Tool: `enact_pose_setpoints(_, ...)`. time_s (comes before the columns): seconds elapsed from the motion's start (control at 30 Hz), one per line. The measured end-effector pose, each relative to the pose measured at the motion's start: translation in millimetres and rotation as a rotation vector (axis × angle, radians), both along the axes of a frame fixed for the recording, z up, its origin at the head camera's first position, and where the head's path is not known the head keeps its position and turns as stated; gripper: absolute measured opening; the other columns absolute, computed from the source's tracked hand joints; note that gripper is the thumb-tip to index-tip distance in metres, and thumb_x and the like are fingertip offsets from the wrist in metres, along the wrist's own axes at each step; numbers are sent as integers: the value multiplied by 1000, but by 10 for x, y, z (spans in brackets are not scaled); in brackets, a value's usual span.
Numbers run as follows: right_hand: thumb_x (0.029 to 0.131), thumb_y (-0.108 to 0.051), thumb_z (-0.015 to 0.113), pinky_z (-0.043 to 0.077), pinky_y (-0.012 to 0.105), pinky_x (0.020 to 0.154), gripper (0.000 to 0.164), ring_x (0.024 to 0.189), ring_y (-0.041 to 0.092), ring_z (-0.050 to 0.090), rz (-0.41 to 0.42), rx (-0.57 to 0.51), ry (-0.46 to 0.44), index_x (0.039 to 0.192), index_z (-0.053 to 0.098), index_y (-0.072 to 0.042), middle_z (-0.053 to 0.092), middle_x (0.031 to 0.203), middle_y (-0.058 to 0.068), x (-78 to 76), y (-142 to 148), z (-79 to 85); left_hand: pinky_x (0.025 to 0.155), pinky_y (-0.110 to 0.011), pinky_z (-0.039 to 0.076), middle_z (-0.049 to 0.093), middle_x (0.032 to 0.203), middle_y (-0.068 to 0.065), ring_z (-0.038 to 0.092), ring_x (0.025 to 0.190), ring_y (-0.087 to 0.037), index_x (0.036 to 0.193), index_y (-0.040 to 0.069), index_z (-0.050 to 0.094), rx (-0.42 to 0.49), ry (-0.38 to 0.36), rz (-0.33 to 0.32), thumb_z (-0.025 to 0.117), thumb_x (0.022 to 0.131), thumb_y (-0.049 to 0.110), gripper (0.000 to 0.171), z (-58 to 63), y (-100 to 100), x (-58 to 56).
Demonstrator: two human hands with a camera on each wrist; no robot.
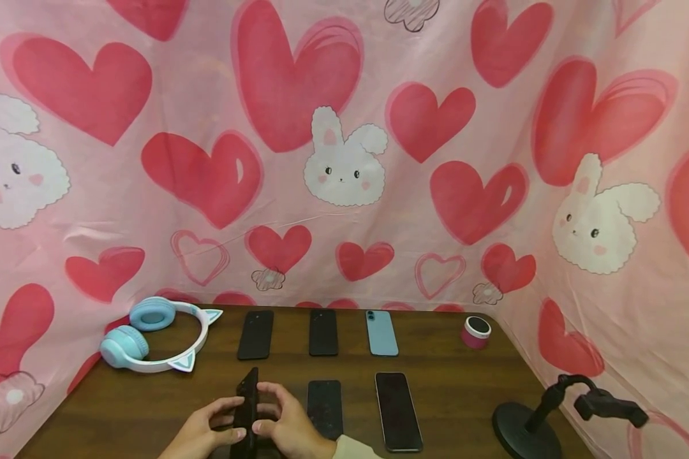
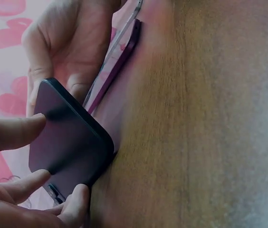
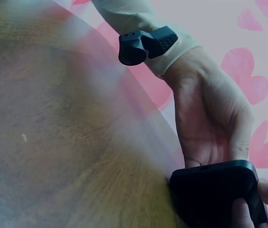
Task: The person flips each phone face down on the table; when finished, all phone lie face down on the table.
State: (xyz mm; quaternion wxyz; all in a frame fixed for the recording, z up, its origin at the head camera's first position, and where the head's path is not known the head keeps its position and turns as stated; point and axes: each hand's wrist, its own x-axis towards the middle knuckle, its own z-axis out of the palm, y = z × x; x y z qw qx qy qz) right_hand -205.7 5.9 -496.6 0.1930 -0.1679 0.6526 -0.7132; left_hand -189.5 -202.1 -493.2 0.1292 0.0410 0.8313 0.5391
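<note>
A black smartphone (image 1: 245,411) stands on edge, held between both hands at the front left of the table. My left hand (image 1: 203,428) grips it from the left, fingertips and thumb against that face. From the other side my right hand (image 1: 293,424) holds it with thumb and curled fingers. In the left wrist view the phone (image 2: 72,137) tilts with a flat dark face showing and a camera bump low down. The right wrist view shows the phone (image 3: 210,183) from one end, its far parts cut off by the frame.
Behind lie a dark phone (image 1: 255,335), a black phone (image 1: 323,333) and a light blue phone (image 1: 383,333). Nearer are another dark phone (image 1: 325,408) and a larger phone (image 1: 398,411). Cat-ear headphones (image 1: 192,344), a pink-and-white round device (image 1: 476,333) and a black stand (image 1: 528,430) flank them.
</note>
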Motion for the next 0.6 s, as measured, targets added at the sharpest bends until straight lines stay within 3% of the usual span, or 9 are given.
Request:
enact_pose_setpoints(0.33,78,17,69,59,25,77,63,109,16,68,-93,116,77,132,59,-11,54,131,4,3,-16,-82,89,-50,57,57,136,-35,64,114,-41,137,-5,56,-59,-36,112,77,88,22,60,-22,-42,29)
enact_pose_setpoints(0.6,78,13,71,60,27,78,61,92,13,71,-75,190,63,133,59,-10,65,125,3,26,-53,-122,89,-49,56,63,132,-28,65,112,-37,133,1,62,-113,-24,206,82,82,22,59,-34,-79,41)
